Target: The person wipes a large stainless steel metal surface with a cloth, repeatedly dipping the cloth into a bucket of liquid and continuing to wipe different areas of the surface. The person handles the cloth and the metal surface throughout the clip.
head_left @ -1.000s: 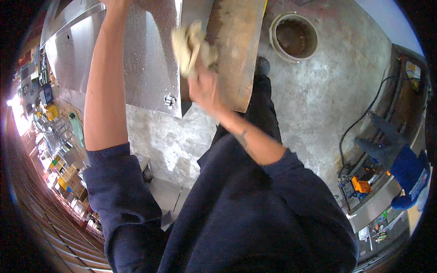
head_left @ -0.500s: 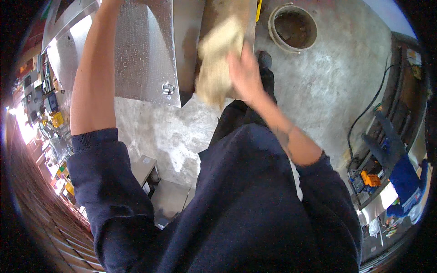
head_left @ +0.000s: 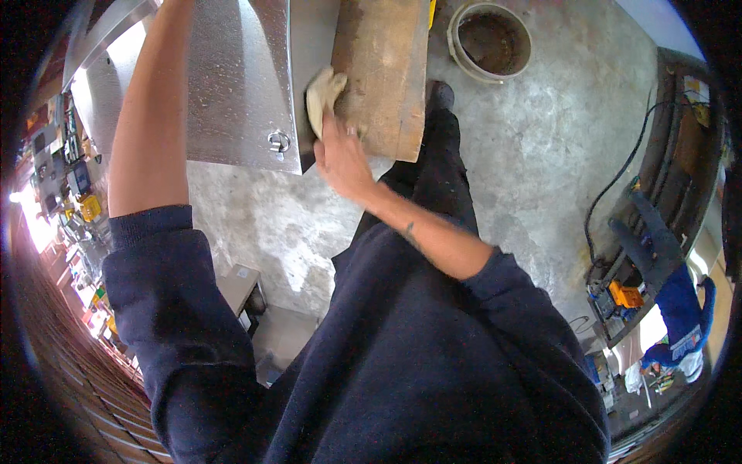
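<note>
My right hand (head_left: 345,160) is closed on a cream cloth (head_left: 323,94), pressing it to the narrow side of a shiny sheet-metal box (head_left: 232,104). Drops or specks cover the box's broad face, and a small ring latch (head_left: 279,141) sits near its front corner. Beneath the cloth and hand runs a worn wooden board (head_left: 384,85), right beside the box. My left forearm (head_left: 151,116) reaches up across the box's left part; the hand at its end is beyond the upper edge of the picture.
A pale round bucket (head_left: 491,42), dark inside, stands on the concrete floor (head_left: 533,178) right of the board. At the far right are a person in blue (head_left: 680,317), a black cable (head_left: 618,182) and an orange object (head_left: 625,295). Shelves with assorted items line the left.
My right hand has moved left from above the wooden board to the metal box's side. The cloth, spread and blurred before, is now bunched against that side. My left arm has hardly shifted.
</note>
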Demonstrator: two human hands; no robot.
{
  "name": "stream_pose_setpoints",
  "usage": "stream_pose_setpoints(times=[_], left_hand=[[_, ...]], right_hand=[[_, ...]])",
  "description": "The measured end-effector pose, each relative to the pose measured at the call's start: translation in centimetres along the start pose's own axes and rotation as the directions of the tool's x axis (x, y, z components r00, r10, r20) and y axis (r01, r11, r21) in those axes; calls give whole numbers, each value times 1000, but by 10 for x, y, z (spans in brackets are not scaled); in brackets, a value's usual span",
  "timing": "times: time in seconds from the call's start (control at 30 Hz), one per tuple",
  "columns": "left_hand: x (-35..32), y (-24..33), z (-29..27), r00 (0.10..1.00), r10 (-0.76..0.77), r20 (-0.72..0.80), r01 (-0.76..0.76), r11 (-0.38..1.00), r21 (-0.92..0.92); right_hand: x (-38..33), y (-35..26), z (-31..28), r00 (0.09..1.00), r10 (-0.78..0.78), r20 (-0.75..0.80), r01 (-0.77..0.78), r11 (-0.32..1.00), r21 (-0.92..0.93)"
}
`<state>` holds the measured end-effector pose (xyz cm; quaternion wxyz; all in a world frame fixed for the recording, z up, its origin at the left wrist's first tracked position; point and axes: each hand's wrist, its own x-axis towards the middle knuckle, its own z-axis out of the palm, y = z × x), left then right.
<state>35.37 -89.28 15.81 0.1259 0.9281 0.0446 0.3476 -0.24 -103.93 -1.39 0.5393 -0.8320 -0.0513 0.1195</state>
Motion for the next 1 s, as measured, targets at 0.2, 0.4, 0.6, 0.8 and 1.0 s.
stream_pose_setpoints(times=[0.2, 0.4, 0.6, 0.8, 1.0], left_hand=[[-4, 5, -9, 995, -85, 52, 85, 996, 6], [-9, 11, -1, 981, -167, 96, 165, 986, 36], [-18, 16, -15, 978, -175, 110, 187, 975, -119], [-35, -21, -62, 937, -342, 76, 275, 583, -765], [-194, -70, -168, 820, -512, 257, 557, 612, -562]], right_hand=[[-116, 23, 49, 791, 140, 596, -322, 923, 211], [-80, 43, -48, 796, 230, 560, -598, 443, 668], [52, 7, -193, 914, 390, 108, -345, 612, 712], [182, -62, -256, 939, -10, -345, 131, 936, 328], [236, -181, -256, 828, -431, -359, 245, 854, -458]])
